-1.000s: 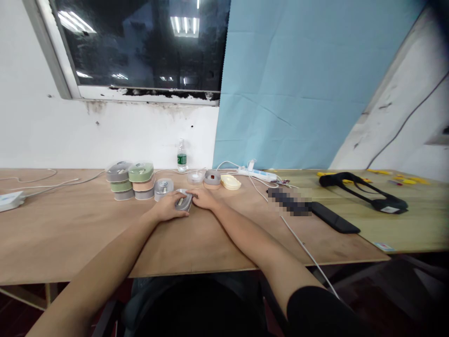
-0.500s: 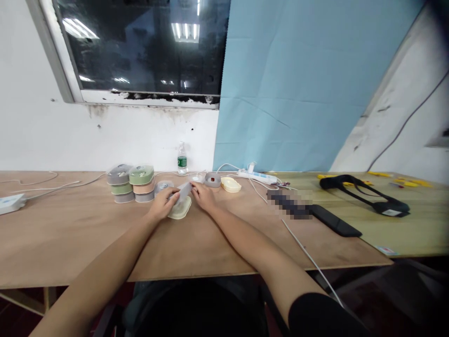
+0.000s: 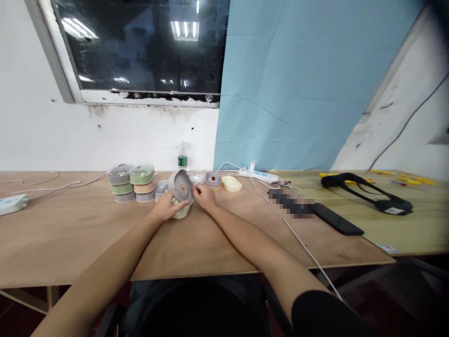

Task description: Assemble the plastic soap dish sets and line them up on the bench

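Grey container, edge-on half a second ago, is now tilted, inside seemingly made accessible, gripped by the left hand above the cream piece at its six o'clock; right hand curled at four, hold unclear.

Cream piece part. hidden, dk obj. pixelated, window top cut

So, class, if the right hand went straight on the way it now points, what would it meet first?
Most likely the tilted grey container held by the left hand; the fingers of the right hand look close to its edge, but whether they touch is unclear.
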Demonstrator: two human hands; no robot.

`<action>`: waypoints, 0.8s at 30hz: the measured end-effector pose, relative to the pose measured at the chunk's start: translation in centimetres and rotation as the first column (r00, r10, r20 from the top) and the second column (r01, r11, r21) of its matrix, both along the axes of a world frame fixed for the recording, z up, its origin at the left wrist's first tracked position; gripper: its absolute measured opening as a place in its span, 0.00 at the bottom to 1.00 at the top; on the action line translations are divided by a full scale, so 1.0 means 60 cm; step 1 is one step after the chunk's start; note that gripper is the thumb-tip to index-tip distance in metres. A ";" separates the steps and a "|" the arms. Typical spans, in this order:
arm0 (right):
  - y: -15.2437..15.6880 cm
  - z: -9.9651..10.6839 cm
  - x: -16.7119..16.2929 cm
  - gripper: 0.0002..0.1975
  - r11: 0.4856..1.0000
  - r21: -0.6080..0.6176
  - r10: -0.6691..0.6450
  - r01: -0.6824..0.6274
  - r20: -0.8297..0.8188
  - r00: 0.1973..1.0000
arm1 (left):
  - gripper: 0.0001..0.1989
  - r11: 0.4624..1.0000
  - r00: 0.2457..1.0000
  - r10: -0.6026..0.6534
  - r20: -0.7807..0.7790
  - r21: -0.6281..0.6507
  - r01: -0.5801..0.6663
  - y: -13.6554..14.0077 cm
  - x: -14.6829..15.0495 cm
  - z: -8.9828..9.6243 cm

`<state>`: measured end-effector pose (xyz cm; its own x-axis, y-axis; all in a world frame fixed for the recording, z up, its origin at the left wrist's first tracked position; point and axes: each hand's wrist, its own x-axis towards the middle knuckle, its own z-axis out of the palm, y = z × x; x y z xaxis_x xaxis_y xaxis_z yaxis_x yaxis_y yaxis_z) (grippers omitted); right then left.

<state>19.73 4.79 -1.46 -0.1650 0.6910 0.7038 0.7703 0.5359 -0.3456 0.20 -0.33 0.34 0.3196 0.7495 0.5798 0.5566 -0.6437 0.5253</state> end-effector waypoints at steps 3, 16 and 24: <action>-0.003 -0.002 0.002 0.20 0.998 0.028 0.055 -0.055 0.017 0.998 | 0.24 0.994 0.964 0.046 0.262 -0.106 -0.019 0.011 0.001 -0.006; -0.007 0.007 0.001 0.18 0.965 0.031 0.254 -0.259 0.114 0.960 | 0.30 0.977 0.868 0.134 0.478 -0.209 -0.036 0.031 -0.011 -0.004; 0.062 0.001 0.117 0.17 0.970 0.069 -0.203 0.232 -0.291 0.935 | 0.24 0.996 0.991 0.016 -0.135 -0.079 -0.027 0.005 -0.009 0.000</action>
<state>26.77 8.50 -1.38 0.1950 0.6108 0.7674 0.7518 0.4094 -0.5169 -0.35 -0.04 0.33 0.3739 0.7995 0.4701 0.6385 -0.5895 0.4947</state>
